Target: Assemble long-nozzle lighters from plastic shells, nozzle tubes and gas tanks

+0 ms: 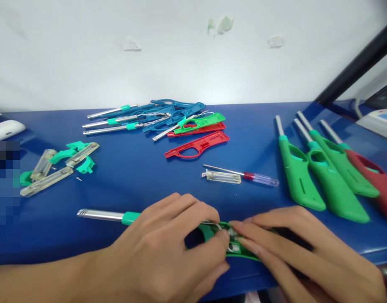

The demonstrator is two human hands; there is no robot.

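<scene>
A green long-nosed lighter (212, 232) lies along the near edge of the blue table (133, 176), its metal tube (100, 215) pointing left. My left hand (168, 248) covers the lighter's middle, fingers curled on its body. From the right, my right hand (294, 248) rests on the handle end, its fingertips pressing into the open inside of the green shell, where small white and metal parts show. Both hands hold the lighter against the table.
A small screwdriver with a clear handle (244, 174) and a clear fuel cell (223, 176) lie just beyond the hands. Three green lighters (319, 176) and a red one (375, 179) lie at right. Shell halves and tubes (168, 122) are piled farther back; clear cells and teal parts (57, 164) at left.
</scene>
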